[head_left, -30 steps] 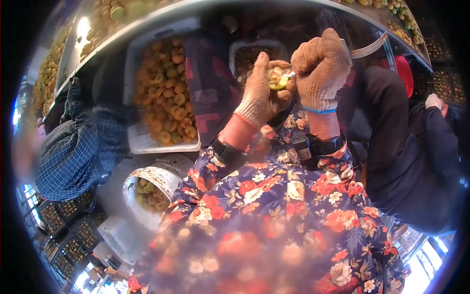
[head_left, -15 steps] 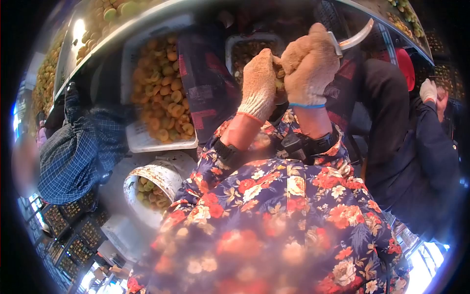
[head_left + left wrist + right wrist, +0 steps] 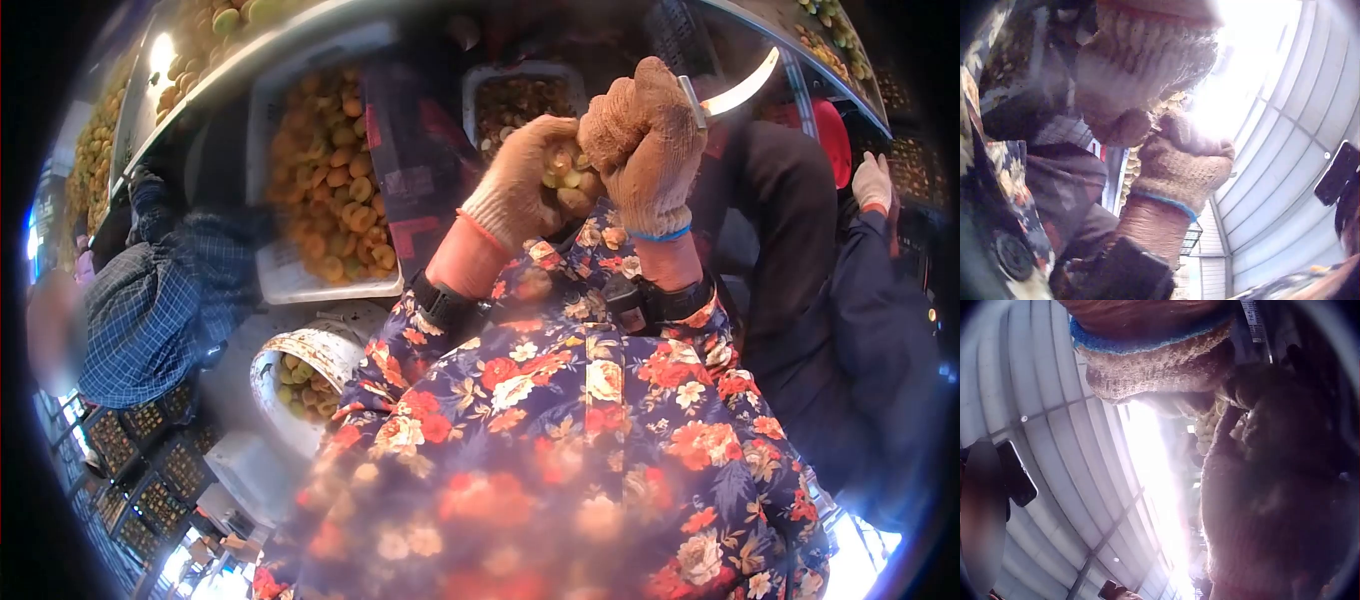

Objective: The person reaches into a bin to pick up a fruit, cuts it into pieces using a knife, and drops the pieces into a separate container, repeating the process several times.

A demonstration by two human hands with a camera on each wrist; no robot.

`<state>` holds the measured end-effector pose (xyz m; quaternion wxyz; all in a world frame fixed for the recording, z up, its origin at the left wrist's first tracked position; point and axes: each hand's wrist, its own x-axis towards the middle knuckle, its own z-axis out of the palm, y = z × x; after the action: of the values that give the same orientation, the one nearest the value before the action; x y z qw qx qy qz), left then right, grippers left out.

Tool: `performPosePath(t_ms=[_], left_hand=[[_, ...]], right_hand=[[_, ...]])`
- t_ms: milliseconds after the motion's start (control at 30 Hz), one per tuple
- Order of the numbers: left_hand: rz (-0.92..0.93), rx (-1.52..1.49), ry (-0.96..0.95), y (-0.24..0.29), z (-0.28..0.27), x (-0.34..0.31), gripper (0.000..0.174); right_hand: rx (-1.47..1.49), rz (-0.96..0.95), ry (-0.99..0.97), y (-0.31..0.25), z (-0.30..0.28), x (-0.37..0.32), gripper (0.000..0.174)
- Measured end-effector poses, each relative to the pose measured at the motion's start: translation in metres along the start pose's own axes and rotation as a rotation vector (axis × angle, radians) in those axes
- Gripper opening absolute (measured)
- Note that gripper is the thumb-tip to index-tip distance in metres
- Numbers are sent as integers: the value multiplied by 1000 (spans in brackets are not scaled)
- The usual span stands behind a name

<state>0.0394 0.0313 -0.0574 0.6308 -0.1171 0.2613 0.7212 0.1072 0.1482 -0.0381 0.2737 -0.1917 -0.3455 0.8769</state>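
My left hand [image 3: 515, 185], in a knitted work glove, cups pale yellow-green fruit [image 3: 568, 178] whose cut flesh shows between palm and fingers. My right hand [image 3: 645, 145], in a brownish glove with a blue cuff, is curled tightly round a metal tool with a curved, blade-like end [image 3: 740, 88] sticking out to the upper right. Its fingers are right at the fruit, and the tool's other end is hidden there. In the left wrist view the left glove [image 3: 1141, 69] hangs above the right glove [image 3: 1182, 165]. Glare and shadow blur both wrist views.
A white crate of halved orange fruit [image 3: 330, 292] stands to the left, above a white bucket [image 3: 335, 355] with more fruit. Beyond my hands sits a small tub [image 3: 475, 75] of scraps. A metal-edged fruit table [image 3: 310, 30] runs across the top. People sit at both sides.
A metal tip showed at the fruit one second ago; then my hands closed over it. Now the left hand has turned and cut fruit shows again. The tool's curved end has tilted upward.
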Motion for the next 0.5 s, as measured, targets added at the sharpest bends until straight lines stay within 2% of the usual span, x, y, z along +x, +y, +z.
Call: performPosePath(t_ms=[67,100,133,200,233,267,333,500], left_hand=[[86,283,108,-6,1,0,20],[192,475,119,-11,-1,4,23],[190,476,118,-8,-5,5,23],[-83,210,-20,-2,-9,8,26],[8,219,35,-5,2,10,26],[6,219,36,-9,-7,20,26],[44,403,-67,-17,-36,41,28],[646,722,-85,-31,-51,42,28]], right_hand=[[62,-23,45,2,4,-4,25],[88,-39,71,3,6,-5,26],[113,-61,99,5,9,-7,26],[162,-100,151,7,11,-8,28],[187,-110,159,6,13,-9,29],[211,-115,167,6,13,-7,30],[245,-106,174,6,12,-6,32],[307,-53,188,5,10,-3,36]])
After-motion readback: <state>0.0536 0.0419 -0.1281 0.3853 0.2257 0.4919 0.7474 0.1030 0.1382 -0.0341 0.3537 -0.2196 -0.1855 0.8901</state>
